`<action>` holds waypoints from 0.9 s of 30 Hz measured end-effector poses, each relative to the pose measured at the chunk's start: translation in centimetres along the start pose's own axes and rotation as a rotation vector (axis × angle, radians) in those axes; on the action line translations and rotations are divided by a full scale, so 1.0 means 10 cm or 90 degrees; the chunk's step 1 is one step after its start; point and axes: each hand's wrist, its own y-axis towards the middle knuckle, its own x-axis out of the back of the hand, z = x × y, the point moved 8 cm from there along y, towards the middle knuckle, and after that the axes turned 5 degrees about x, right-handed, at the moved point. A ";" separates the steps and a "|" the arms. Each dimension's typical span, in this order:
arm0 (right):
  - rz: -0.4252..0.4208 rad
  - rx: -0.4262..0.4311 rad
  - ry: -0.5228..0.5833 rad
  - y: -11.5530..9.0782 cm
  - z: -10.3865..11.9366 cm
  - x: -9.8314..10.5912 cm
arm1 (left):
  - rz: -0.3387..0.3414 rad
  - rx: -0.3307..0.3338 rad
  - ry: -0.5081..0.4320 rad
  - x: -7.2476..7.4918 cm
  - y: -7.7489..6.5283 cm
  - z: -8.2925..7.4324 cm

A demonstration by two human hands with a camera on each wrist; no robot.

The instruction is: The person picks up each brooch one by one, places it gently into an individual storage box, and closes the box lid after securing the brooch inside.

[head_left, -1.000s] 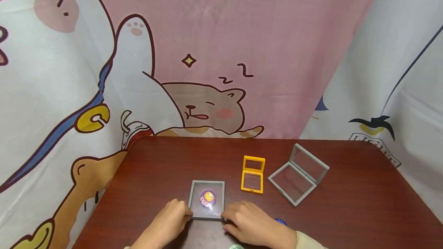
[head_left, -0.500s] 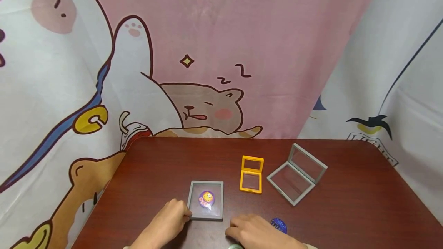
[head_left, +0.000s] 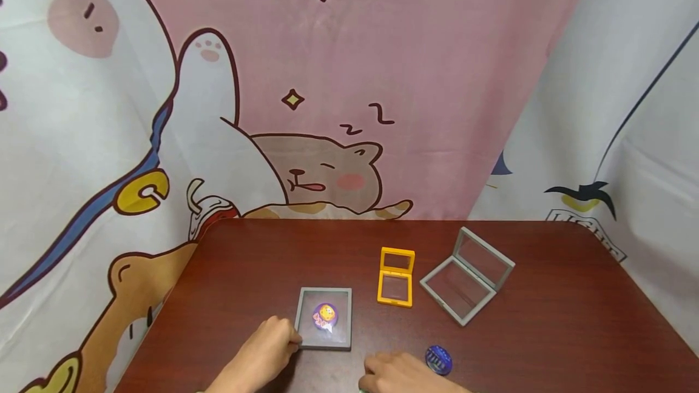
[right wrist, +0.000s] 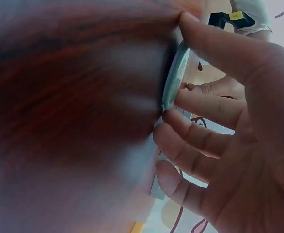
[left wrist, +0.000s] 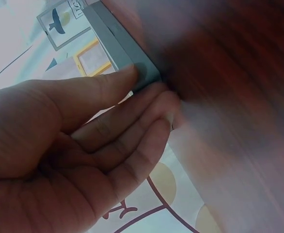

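Left hand: the left hand (head_left: pixel 267 345) pinches the near left corner of the shut grey case (head_left: pixel 326 345), thumb on the frame, forefinger against the corner.
Purple badge: the purple badge (head_left: pixel 325 316) lies inside that case, under the clear cover, a little off-centre.
Right hand: the right hand (head_left: pixel 401 373) is around the green badge (right wrist: pixel 176 75), thumb by one edge, fingers by the other; whether they are clamped on it I cannot tell.
Blue badge: the blue badge (head_left: pixel 438 360) lies on the table (head_left: pixel 546 332) just beside the right hand.
Yellow case: the yellow case (head_left: pixel 395 272) stands open beyond the hands, near the open grey case (head_left: pixel 474 273), whose lid leans back.
Slip risk: the green badge is thin and low, so a grip on its rim alone could let it skid or drop.
Knock risk: a sideways sweep of the right wrist could push the blue badge away.
Case risk: if the left hand pulls unevenly at one corner, the shut case could swivel and its badge slide.
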 end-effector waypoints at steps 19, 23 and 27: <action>0.036 -0.090 0.213 -0.10 -0.08 0.07 | -0.034 0.067 0.030 0.21 0.08 -0.15; 0.036 -0.094 0.262 -0.13 -0.11 0.13 | -0.067 0.048 0.038 0.26 0.17 -0.23; 0.009 -0.081 0.243 -0.17 -0.15 0.24 | -0.086 0.037 0.036 0.26 0.29 -0.30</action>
